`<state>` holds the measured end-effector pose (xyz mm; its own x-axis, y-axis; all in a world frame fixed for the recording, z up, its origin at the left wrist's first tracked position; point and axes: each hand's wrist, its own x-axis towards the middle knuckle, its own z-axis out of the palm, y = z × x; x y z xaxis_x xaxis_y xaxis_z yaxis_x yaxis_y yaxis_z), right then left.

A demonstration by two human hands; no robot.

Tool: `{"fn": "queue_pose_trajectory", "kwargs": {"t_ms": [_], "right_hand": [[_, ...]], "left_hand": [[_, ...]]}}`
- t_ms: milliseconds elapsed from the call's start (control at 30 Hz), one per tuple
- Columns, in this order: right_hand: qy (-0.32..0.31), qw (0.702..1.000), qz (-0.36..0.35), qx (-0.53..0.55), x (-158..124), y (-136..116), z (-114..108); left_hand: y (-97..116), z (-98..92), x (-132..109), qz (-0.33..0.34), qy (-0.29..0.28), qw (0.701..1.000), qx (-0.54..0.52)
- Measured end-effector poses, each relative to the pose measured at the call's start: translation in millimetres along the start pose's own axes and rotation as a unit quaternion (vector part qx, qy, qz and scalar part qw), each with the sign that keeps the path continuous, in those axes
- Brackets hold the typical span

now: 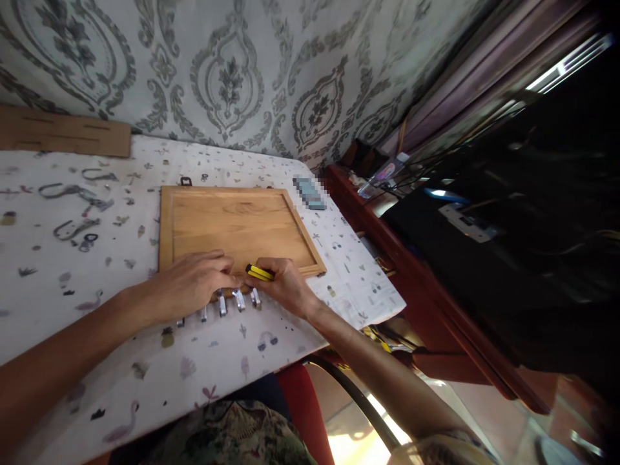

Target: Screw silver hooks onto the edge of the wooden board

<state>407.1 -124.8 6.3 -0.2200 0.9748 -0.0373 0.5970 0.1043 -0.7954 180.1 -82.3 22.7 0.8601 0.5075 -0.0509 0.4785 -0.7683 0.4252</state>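
Observation:
A framed wooden panel [227,223] lies flat on the table. My left hand [201,281] rests on its front rail, fingers bent and together, gripping the edge. Close beside it, my right hand [285,284] is closed around a slim yellow-and-black pen-shaped tool [260,272], its upper end sticking out above the fingers. The tool's tip is hidden between the hands. Several shiny metal hooks [239,300] stick out along the panel's front edge, below my fingers; my left hand covers part of that row.
Several loose metal hooks or clasps [77,229] lie at the left of the patterned tablecloth [145,387]. Cardboard [62,132] lies at the back left. A blurred phone-like object [310,192] is right of the panel. A bottle [385,174] and dark red furniture [436,310] stand beyond the table's right edge.

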Motion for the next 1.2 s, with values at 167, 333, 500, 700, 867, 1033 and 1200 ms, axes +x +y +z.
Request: {"fn": "queue_pose_trajectory", "kwargs": {"t_ms": [167, 333, 500, 700, 867, 1033, 1200], "right_hand": [[-0.012, 1.000, 0.009, -0.013, -1, -4, -4], [-0.016, 1.000, 0.015, -0.013, -3, -6, -6], [-0.010, 1.000, 0.019, -0.012, 0, -3, -2], [0.014, 0.999, 0.023, -0.027, 2, -3, 2], [0.022, 0.999, 0.019, -0.037, 2, -5, 2], [0.009, 1.000, 0.017, -0.017, 1, -3, 1], [0.005, 1.000, 0.015, 0.005, 2, 0, -1]], "left_hand": [[-1, 3.4, -1, 0.007, 0.006, 1.000, -0.007], [-9, 16.5, -2, 0.013, 0.036, 0.999, 0.014], [-13, 21.8, 0, 0.033, 0.047, 0.998, 0.019], [-12, 16.9, 0, 0.049, 0.050, 0.997, 0.024], [-14, 18.1, 1, 0.043, 0.045, 0.998, 0.023], [-7, 8.7, -2, 0.031, 0.030, 0.999, 0.006], [-2, 0.5, -2, 0.006, 0.014, 1.000, -0.005]]}}
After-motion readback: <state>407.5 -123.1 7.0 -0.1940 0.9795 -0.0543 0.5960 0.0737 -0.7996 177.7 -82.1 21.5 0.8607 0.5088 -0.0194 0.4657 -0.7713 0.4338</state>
